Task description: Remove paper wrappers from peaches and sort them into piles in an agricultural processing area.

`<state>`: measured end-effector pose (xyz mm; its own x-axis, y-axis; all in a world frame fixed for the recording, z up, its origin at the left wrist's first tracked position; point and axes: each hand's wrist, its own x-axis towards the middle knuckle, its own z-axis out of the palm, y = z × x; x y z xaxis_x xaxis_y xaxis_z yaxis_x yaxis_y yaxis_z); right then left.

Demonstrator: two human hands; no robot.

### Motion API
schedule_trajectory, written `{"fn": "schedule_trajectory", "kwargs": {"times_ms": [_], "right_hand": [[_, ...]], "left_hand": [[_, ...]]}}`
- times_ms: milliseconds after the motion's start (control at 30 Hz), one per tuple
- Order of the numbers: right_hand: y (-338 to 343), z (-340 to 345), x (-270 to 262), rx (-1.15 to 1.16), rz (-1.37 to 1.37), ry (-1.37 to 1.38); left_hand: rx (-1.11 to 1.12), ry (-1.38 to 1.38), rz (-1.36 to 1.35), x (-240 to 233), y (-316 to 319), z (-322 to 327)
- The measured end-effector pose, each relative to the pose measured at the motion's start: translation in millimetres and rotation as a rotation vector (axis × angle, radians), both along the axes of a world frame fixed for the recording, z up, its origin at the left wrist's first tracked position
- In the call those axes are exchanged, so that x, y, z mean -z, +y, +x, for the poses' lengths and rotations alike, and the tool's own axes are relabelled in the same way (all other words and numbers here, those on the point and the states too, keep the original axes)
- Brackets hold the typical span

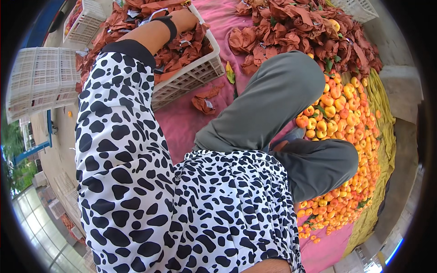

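My left hand (184, 19), with a black band at the wrist, reaches over a white plastic crate (191, 76) at the top. Crumpled red-brown paper fruit bags (186, 49) fill that crate and surround the hand. The fingers are turned away from me, so whether they grip anything is hidden. My right hand is out of view; only bare skin below the right sleeve shows at the bottom edge. A heap of yellow-red flat peaches or nectarines (351, 116) lies beyond my folded legs on the right.
A pile of red-brown paper bags (300, 30) lies at the top right, with a few fruits showing. More white crates (44, 80) stand at the left. A pink cloth (174, 128) and a yellow cloth (382, 143) cover the ground. One loose torn bag (205, 102) lies beside the crate.
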<state>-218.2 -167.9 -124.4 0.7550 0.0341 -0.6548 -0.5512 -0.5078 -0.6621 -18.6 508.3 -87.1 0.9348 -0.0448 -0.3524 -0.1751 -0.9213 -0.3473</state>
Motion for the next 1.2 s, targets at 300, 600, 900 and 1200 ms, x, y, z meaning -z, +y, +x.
{"fn": "schedule_trajectory", "kwargs": {"times_ms": [300, 600, 900, 1200], "right_hand": [[-1.3, 7.8, -2.1, -0.035, -0.002, 0.009], [-3.0, 7.7, -7.6, -0.06, 0.001, 0.003], [-6.0, 6.8, -12.7, -0.068, -0.005, 0.031], [-14.5, 3.9, -22.2, 0.011, -0.051, 0.045]], "left_hand": [[-0.013, -0.013, -0.022, 7.0, 10.8, -0.1], [0.197, -0.079, 0.118, -30.6, -7.7, -9.6], [0.394, -0.472, -0.034, -166.3, -111.6, -54.6], [0.041, -0.019, -0.599, 85.5, -172.4, -190.0]]}}
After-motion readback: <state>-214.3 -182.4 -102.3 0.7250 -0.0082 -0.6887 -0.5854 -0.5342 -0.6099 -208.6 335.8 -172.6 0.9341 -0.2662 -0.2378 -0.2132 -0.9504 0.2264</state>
